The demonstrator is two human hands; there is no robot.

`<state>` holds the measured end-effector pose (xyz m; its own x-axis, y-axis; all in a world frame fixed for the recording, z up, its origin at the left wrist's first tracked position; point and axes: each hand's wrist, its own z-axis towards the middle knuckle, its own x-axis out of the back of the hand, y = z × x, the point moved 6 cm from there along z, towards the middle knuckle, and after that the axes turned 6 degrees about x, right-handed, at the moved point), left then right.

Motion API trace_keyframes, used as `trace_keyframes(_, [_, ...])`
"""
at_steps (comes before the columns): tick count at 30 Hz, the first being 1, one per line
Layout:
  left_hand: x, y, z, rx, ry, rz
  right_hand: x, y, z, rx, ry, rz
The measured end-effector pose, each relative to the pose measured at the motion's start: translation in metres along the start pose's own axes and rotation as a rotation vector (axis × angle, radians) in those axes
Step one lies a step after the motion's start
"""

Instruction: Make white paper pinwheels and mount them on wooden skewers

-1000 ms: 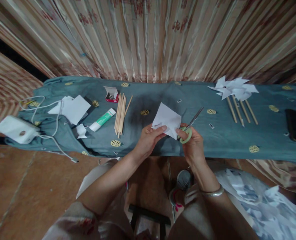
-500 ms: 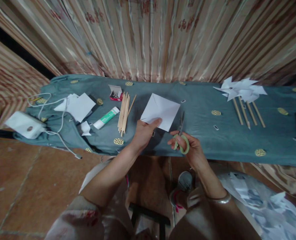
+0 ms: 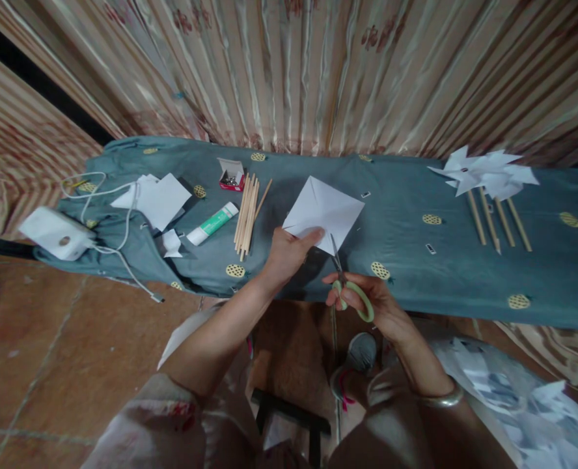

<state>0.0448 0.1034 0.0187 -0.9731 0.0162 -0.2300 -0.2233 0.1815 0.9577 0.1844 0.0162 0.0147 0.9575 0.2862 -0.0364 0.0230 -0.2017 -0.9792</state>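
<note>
A white square of paper [image 3: 330, 205] with creases is pinched at its near left edge by my left hand [image 3: 291, 251], thumb on top. My right hand [image 3: 367, 296] grips scissors with light green handles [image 3: 362, 301]. The scissor blades point away from me and reach the paper's near corner; whether the paper lies between them I cannot tell. Left of the paper lie a bundle of wooden sticks [image 3: 247, 218] and a green-and-white tube [image 3: 213, 223]. Several white paper pinwheels [image 3: 489, 172] on sticks rest at the right.
A small red-and-white box of metal pins [image 3: 231, 177] stands open behind the sticks. White paper sheets [image 3: 165, 202], a paper scrap [image 3: 172, 243] and a white device with cables [image 3: 57, 233] lie at the left of the cloth-covered table [image 3: 401, 260]. A bag of paper scraps [image 3: 528, 404] stands at lower right.
The scissors have come left to the paper's near corner, their blades now tilted to the left. My left hand still holds the paper. The view has shifted slightly.
</note>
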Motion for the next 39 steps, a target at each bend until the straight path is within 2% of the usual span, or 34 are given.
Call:
trace_keyframes(5, [-0.0005, -0.0037, 0.0, 0.037, -0.002, 0.032, 0.0008, -0.0004, 0.0002, -0.009, 0.016, 0.003])
trace_keyframes(28, [-0.0024, -0.0027, -0.0008, 0.036, -0.02, -0.009, 0.0027, 0.0017, 0.0001, -0.003, 0.048, 0.035])
trace_keyframes(39, [-0.0039, -0.0001, -0.0011, 0.023, -0.032, -0.026, 0.0014, 0.0032, -0.001, -0.05, 0.062, 0.088])
